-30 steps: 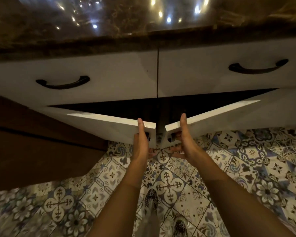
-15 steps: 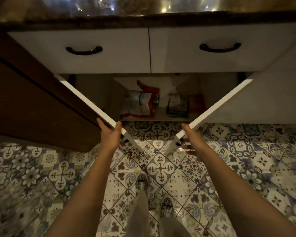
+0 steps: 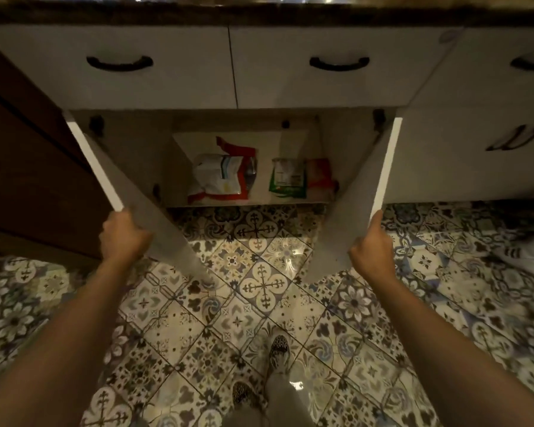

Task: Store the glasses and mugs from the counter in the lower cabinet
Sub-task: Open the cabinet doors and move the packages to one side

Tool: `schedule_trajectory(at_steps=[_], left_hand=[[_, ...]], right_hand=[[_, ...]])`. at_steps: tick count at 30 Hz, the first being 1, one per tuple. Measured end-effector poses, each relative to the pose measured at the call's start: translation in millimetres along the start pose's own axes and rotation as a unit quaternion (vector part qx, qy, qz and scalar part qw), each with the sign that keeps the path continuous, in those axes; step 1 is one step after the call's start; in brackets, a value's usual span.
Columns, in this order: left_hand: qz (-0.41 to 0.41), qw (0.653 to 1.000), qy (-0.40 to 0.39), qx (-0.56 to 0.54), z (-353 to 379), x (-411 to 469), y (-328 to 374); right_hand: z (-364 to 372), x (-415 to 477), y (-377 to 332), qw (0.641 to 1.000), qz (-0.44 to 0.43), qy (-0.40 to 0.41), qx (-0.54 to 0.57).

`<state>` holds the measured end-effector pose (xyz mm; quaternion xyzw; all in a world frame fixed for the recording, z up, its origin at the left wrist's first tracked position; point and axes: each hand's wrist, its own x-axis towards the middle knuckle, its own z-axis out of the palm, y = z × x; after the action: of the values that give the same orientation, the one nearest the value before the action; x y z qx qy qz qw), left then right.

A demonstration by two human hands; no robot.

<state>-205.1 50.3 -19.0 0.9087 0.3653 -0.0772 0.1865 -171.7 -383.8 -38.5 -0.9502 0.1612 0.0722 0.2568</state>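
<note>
Risks first: pkts already fill the middle & right of the lower cabinet (image 3: 191,146), so glassware pushed in could knock them, or land on a soft bag & tip. Either door, if it swings back once let go, could catch a hand or mug. The tiled floor (image 3: 259,285) in front of the cabinet looks hard & glossy, so a dropped glass prob. shatters. Interior is dim, so depth is hard to judge.

Glasses & mugs aren't in view. Only the dark lip of the counter (image 3: 259,13) shows, above the cabinet.

L hand (image 3: 122,238) grips the free edge of the L door (image 3: 130,192), fingers curled round it. R hand (image 3: 372,252) grips the R door (image 3: 352,195), thumb up along the edge, other fingers hidden behind.

Doors are flat, matte white panels. A crinkly white/red bag (image 3: 219,177) sits at cabinet centre, and a green pkt (image 3: 287,178) nearer its right wall.
</note>
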Motion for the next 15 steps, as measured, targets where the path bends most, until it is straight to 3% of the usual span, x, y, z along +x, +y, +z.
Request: schedule_trajectory(at_steps=[7, 15], left_hand=[[0.015, 0.99, 0.017, 0.136, -33.2, -11.9, -99.6], [0.053, 0.985, -0.009, 0.164, -27.7, -13.3, -97.5]], right_hand=[[-19.1, -4.7, 43.7, 0.997, 0.026, 0.033, -0.067], [-33.4, -8.1, 67.9, 0.995, 0.015, 0.031, -0.096]])
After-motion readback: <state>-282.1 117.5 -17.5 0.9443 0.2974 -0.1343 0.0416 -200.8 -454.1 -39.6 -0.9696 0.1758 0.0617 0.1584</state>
